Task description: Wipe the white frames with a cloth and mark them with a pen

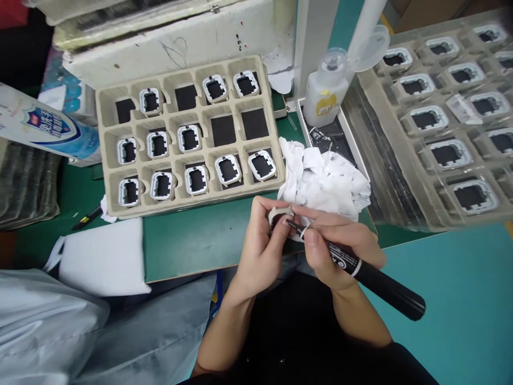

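Note:
My left hand (258, 248) is closed around a small pale square-cornered frame part (281, 211), mostly covered by the fingers and thumb. In my right hand (340, 246) is a black marker pen (390, 289), its cap end pointing down to the right. The pen's tip meets the part beside my left thumb; whether it touches the surface cannot be made out. Beyond my hands, a beige compartment tray (192, 206) holds several white-rimmed square frames, such as one frame (262, 164) at its near right corner. Some compartments show only a black bottom.
A crumpled, stained white cloth (328, 179) lies just beyond my hands. Behind it, a clear bottle (326, 96) stands in a white box (355, 140). Stacked trays of frames (401, 187) fill the right. At left are a spray can (44, 123), a white pad (104, 259) and a person's sleeve (44, 315).

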A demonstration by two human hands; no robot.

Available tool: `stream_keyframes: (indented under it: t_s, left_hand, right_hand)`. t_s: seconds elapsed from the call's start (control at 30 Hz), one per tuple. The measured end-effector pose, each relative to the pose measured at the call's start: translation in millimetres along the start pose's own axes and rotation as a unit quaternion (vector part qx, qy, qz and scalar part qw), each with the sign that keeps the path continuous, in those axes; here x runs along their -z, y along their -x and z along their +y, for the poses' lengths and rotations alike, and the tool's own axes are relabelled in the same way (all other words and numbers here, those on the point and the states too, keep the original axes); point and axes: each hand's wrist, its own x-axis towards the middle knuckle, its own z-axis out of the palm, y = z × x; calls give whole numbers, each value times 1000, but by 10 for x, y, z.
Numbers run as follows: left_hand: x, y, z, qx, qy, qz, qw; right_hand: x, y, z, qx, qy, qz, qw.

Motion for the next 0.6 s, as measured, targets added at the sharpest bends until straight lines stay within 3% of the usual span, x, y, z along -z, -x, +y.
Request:
stream_keyframes:
  t_s: [0.13, 0.27, 0.5, 0.6]
  left_hand:
    - [45, -36, 6, 20, 92, -47, 994]
    - [77, -53, 7, 27, 122, -69, 990]
    - [85, -76, 33, 23, 146, -82, 986]
    - [88, -77, 49, 14, 163, -95, 982]
  right_hand:
    - [5, 26, 29, -1, -64, 20, 998]
    - [-7, 47, 64, 8, -123, 37, 992]
    - [-51, 69, 33, 31, -134, 56, 989]
    - [-33, 28, -95, -5, -100, 21, 995]
